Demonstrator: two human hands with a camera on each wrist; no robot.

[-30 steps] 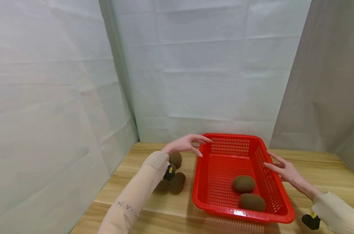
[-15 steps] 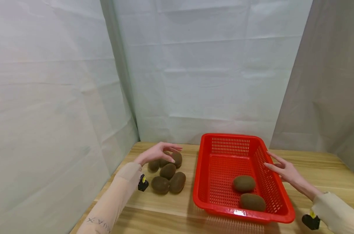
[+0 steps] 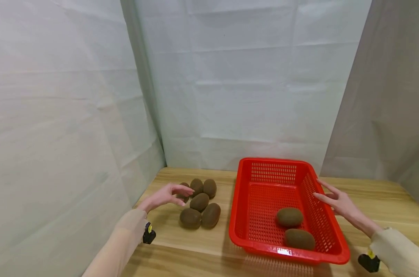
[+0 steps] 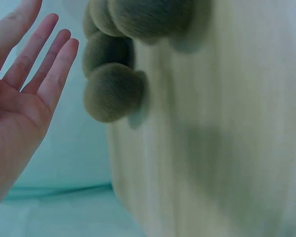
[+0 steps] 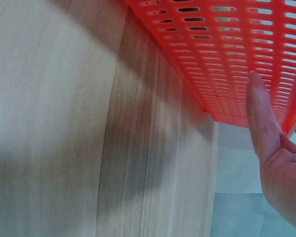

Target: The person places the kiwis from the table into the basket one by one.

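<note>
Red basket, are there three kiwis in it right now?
No, the red basket holds only two kiwis; the other kiwis lie on the table.

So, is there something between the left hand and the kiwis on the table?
Nothing visible. The left hand, fingers open, is beside the pile of kiwis, and the nearest kiwi sits right at its fingertips, with only bare table around.
</note>
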